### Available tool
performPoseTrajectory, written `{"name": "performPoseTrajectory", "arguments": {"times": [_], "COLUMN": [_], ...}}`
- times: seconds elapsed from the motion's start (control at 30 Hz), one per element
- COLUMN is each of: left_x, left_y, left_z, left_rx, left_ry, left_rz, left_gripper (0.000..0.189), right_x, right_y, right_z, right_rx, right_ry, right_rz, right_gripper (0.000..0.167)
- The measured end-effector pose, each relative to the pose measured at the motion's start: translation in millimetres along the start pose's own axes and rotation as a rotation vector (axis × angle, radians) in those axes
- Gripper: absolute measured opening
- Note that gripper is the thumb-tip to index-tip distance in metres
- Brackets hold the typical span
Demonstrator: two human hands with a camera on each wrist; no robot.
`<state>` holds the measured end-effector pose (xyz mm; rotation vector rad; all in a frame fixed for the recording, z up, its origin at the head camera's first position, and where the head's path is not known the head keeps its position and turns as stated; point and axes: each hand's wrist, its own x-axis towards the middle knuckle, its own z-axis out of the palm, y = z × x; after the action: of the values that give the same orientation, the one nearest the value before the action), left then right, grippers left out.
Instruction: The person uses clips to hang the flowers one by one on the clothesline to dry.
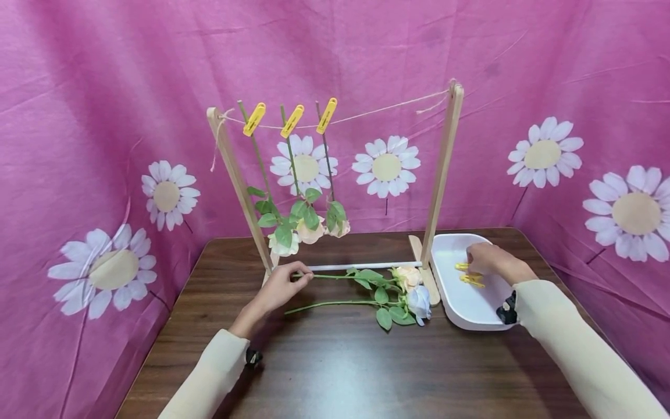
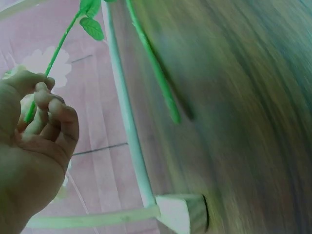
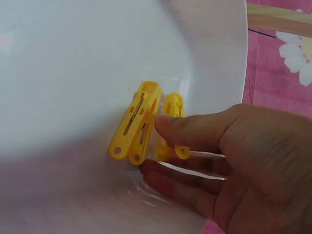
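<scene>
In the head view, my left hand (image 1: pixel 282 285) pinches the green stem end of a peach artificial rose (image 1: pixel 407 278), thumb against fingers; the left wrist view shows the same stem (image 2: pixel 56 51) rising from the fingertips. A blue artificial rose (image 1: pixel 419 302) lies beside it on the table, its stem pointing left. My right hand (image 1: pixel 489 260) reaches into a white tray (image 1: pixel 452 314). There, its thumb and fingers pinch a yellow clothespin (image 3: pixel 174 105) among several others, and a pair of yellow clothespins (image 3: pixel 136 119) lies right at the fingertips.
A wooden frame (image 1: pixel 442 169) carries a string (image 1: pixel 387 110) between its posts. Three artificial roses hang heads down from it, each by a yellow clothespin (image 1: pixel 255 119). A white rod (image 1: pixel 366 266) joins the frame's feet. Behind the brown table (image 1: pixel 335 366) hangs a pink floral cloth (image 1: pixel 335 52).
</scene>
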<state>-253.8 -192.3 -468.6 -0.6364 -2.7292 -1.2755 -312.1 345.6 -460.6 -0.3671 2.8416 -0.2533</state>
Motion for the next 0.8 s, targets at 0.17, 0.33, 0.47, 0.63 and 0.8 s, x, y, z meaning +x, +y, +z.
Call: {"name": "performPoseTrajectory", "arguments": {"times": [0.17,0.33,0.47,0.63,0.8], "left_x": [0.2,1.2,4.6,12.8,16.7], "left_y": [14.0,28.1,37.5,46.7,60.3], "left_z": [2.7,9.6,17.4,27.9,34.8], "left_rx": [-0.230,-0.487,-0.704,-0.818,-0.809], "left_ry": [0.028,0.013,-0.024,-0.017,0.029], "left_rz": [-0.048,0.044,0.120,0.188,0.163], "left_gripper": [0.017,0.025,0.030,0.026,0.032], "right_x": [-2.1,-3.8,-4.9,-3.8,-3.2], "right_y": [2,3,2,-2,-7], "right_z": [0,-2,-5,-9,-15], "right_rx": [0.051,0.154,0.164,0.130,0.146], "right_ry": [0.048,0.076,0.149,0.244,0.306], "right_rz": [0.028,0.055,0.047,0.020,-0.002], "right_gripper": [0.014,0.024,0.032,0.033,0.033]}}
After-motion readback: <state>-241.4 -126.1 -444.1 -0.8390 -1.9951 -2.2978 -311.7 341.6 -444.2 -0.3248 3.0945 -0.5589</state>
